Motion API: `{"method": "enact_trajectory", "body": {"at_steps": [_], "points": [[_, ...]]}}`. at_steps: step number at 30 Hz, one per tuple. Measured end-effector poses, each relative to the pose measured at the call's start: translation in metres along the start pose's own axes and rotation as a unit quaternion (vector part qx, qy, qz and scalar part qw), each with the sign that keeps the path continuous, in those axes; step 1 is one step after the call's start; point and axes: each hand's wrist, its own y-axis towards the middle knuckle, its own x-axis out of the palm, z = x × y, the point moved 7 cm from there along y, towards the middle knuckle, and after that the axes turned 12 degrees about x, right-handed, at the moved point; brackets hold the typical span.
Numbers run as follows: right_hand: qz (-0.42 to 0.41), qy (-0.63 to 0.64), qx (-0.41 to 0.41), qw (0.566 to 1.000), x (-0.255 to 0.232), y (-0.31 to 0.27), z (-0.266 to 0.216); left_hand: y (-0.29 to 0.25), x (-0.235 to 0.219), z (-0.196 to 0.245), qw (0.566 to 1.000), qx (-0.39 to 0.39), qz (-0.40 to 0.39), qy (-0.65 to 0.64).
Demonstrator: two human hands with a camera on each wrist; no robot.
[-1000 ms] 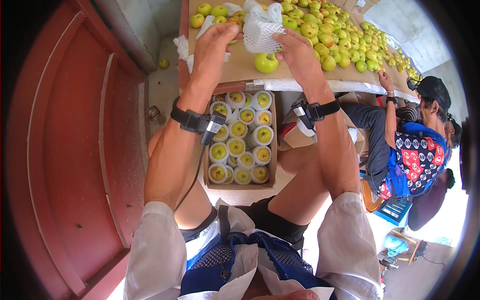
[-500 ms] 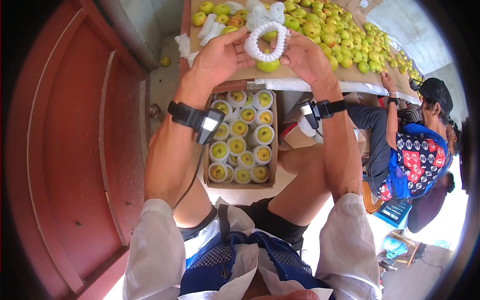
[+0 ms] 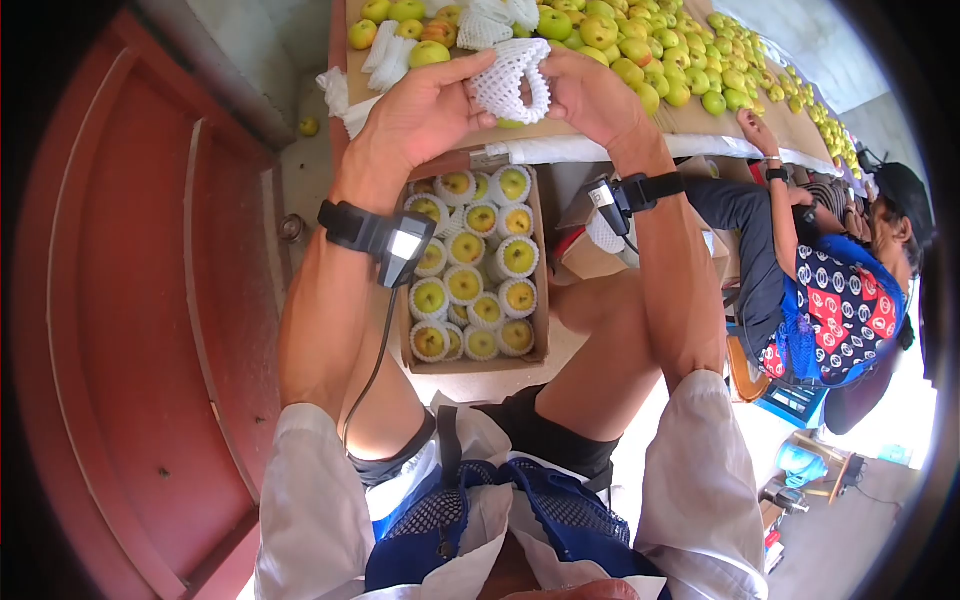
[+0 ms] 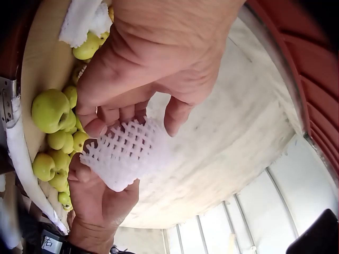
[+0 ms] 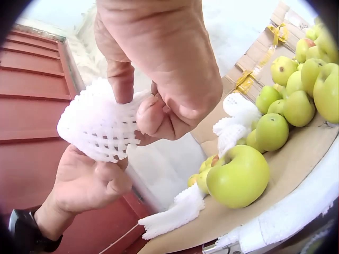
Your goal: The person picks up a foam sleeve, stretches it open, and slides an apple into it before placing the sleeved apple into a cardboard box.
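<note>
A white foam net sleeve (image 3: 512, 85) is held up between both hands over the table's near edge, its mouth spread into a ring. My left hand (image 3: 415, 112) grips one side of it, with fingers inside the rim in the left wrist view. On the opposite side my right hand (image 3: 603, 97) pinches the netting's edge between thumb and fingers, seen closely in the right wrist view. No fruit shows inside the sleeve (image 5: 100, 124). A large green apple (image 5: 238, 177) sits on the cardboard just beyond the hands, mostly hidden behind them in the head view.
Loose apples (image 3: 640, 50) cover the table to the right. More foam sleeves (image 3: 385, 55) lie at the back left. Below, between the knees, stands a carton (image 3: 475, 368) of sleeved apples. Another person (image 3: 835, 300) sits at the right, one hand at the table edge.
The sleeve went from a crumpled, sideways hold to a round open ring facing the head camera, then tipped and narrowed. The head view has shifted slightly right.
</note>
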Motion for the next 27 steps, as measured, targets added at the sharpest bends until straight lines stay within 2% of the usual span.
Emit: {"method": "enact_trajectory", "body": {"at_steps": [2, 5, 8, 11, 16, 20, 27], "points": [[-0.006, 0.027, -0.002, 1.0, -0.015, 0.007, 0.005, 0.008, -0.005, -0.004, 0.999, 0.007, 0.007, 0.037], [-0.05, 0.059, 0.012, 0.997, 0.001, -0.003, -0.003, 0.012, -0.002, 0.0, 0.997, 0.031, -0.009, 0.065], [-0.094, 0.072, -0.002, 0.993, -0.001, -0.007, 0.001, 0.005, 0.002, -0.004, 0.994, 0.048, 0.039, 0.087], [-0.039, 0.094, 0.012, 0.995, -0.006, -0.009, 0.004, 0.006, -0.001, -0.01, 0.992, 0.042, 0.057, 0.101], [-0.012, 0.105, 0.023, 0.994, -0.017, -0.007, 0.013, 0.009, -0.01, -0.017, 0.983, 0.036, 0.094, 0.151], [0.005, 0.098, 0.017, 0.995, -0.025, -0.006, 0.022, 0.012, -0.023, -0.024, 0.981, 0.02, 0.085, 0.171], [0.178, -0.012, 0.038, 0.983, -0.043, 0.0, 0.047, 0.016, -0.047, -0.032, 0.964, 0.003, 0.153, 0.219]]}}
